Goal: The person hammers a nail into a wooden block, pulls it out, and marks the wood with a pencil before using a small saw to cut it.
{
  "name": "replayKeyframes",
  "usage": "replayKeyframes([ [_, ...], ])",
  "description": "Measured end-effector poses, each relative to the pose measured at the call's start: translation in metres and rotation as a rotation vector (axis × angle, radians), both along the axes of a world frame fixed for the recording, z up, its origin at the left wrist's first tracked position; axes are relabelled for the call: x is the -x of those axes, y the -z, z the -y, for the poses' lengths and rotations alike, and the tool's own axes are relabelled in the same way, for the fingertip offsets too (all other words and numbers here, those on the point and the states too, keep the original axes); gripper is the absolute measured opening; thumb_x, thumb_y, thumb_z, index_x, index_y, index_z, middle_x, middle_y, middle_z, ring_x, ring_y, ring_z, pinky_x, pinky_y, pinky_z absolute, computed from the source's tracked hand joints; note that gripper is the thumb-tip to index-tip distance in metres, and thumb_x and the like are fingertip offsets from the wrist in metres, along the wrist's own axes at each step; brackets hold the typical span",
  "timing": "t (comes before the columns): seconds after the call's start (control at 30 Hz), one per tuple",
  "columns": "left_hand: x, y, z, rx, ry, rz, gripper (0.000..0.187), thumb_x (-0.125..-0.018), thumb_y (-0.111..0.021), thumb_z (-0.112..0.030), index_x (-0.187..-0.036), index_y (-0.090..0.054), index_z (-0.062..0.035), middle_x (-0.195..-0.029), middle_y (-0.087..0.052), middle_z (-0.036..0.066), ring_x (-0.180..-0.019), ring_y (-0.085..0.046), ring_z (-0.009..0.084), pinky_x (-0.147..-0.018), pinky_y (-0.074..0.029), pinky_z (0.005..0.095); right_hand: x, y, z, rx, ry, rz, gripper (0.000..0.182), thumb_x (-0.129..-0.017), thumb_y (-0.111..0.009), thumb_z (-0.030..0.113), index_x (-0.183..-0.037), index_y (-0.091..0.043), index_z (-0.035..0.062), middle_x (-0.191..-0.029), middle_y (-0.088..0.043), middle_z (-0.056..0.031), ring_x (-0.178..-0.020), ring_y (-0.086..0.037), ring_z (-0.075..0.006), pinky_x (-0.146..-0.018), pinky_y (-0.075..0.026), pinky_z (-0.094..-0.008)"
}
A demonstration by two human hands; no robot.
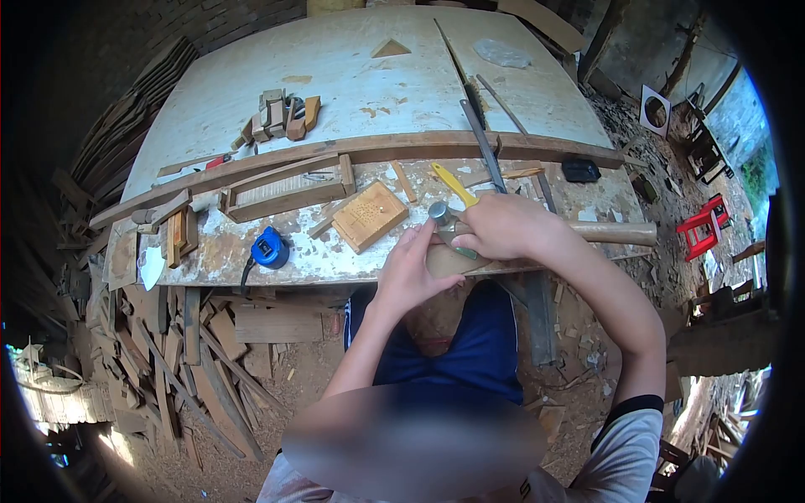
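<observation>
So we've got our left hand (409, 275) on a small brown board (444, 263) at the workbench's (335, 261) near edge, thumb spread apart from the fingers. Our right hand (507, 226) curls in over it, right by something green (463, 250); can't tell if it's clamped. A hammer (616, 233) lies just beyond.

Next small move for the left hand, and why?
I'd probably ease the left hand back a little from the hammer head: its fingertips look very near it, and the right hand is close by too, so space looks tight.
</observation>
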State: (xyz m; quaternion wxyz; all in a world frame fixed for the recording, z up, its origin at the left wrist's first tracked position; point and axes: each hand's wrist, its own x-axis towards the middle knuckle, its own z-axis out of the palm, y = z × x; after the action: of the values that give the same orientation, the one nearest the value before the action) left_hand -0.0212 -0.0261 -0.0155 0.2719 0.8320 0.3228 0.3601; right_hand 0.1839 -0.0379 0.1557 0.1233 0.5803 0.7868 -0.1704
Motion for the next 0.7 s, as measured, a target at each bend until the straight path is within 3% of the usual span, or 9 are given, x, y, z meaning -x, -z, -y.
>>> replayKeyframes([
  [0.17, 0.001, -0.007, 0.001, 0.058, -0.002, 0.015, 0.115, -0.068, -0.104, -0.027, -0.163, -0.046, 0.0035, -0.128, -0.073, 0.018, -0.118, -0.068, 0.0389, -0.103, -0.057, 0.0474, -0.011, 0.013, -0.005, -0.036, -0.068, -0.021, 0.053, -0.107, -0.067, 0.047, -0.098, -0.081, -0.0027, -0.096, -0.079, -0.0281, -0.1, -0.078, -0.0471, -0.092, -0.061, -0.058],
  [0.27, 0.0, -0.005, 0.0, 0.03, 0.001, 0.067, 0.115, -0.068, -0.104, -0.026, -0.165, -0.047, -0.002, -0.124, -0.077, 0.015, -0.117, -0.068, 0.0373, -0.104, -0.057, 0.0467, -0.014, 0.01, 0.001, -0.036, -0.048, -0.002, 0.049, -0.109, -0.064, 0.046, -0.105, -0.076, -0.0019, -0.091, -0.076, -0.029, -0.094, -0.076, -0.048, -0.086, -0.06, -0.0575],
  [0.47, 0.001, -0.01, 0.001, 0.084, 0.012, 0.023, 0.115, -0.069, -0.103, -0.025, -0.168, -0.047, -0.0115, -0.123, -0.079, 0.011, -0.116, -0.068, 0.0349, -0.104, -0.058, 0.0455, -0.031, 0.019, 0.013, -0.064, 0.047, -0.1, 0.056, -0.112, -0.059, 0.053, -0.111, -0.074, 0.0, -0.097, -0.076, -0.0274, -0.099, -0.076, -0.0481, -0.087, -0.06, -0.0591],
  [0.57, 0.001, -0.014, 0.003, 0.103, 0.005, 0.03, 0.116, -0.069, -0.103, -0.025, -0.168, -0.046, -0.01, -0.123, -0.08, 0.011, -0.117, -0.068, 0.035, -0.106, -0.057, 0.0457, -0.032, 0.021, 0.013, -0.067, 0.071, -0.105, 0.057, -0.112, -0.058, 0.055, -0.112, -0.074, 0.0004, -0.097, -0.076, -0.0267, -0.099, -0.076, -0.048, -0.087, -0.06, -0.0586],
  [0.67, 0.0, -0.017, 0.003, 0.08, 0.009, 0.044, 0.107, -0.068, -0.103, -0.025, -0.162, -0.053, -0.0075, -0.123, -0.079, 0.012, -0.114, -0.068, 0.0359, -0.107, -0.057, 0.0462, -0.039, 0.026, 0.012, -0.087, 0.064, -0.194, 0.054, -0.112, -0.06, 0.05, -0.11, -0.073, -0.0029, -0.084, -0.073, -0.0293, -0.089, -0.074, -0.0506, -0.084, -0.057, -0.0588],
  [0.7, -0.001, -0.016, 0.002, 0.025, 0.024, 0.055, 0.1, -0.071, -0.102, -0.024, -0.158, -0.057, -0.0065, -0.123, -0.079, 0.012, -0.114, -0.069, 0.0365, -0.107, -0.056, 0.0463, -0.041, 0.027, 0.012, -0.074, 0.067, -0.187, 0.055, -0.112, -0.06, 0.052, -0.111, -0.074, -0.0017, -0.089, -0.074, -0.0288, -0.093, -0.074, -0.0499, -0.085, -0.058, -0.0588],
])
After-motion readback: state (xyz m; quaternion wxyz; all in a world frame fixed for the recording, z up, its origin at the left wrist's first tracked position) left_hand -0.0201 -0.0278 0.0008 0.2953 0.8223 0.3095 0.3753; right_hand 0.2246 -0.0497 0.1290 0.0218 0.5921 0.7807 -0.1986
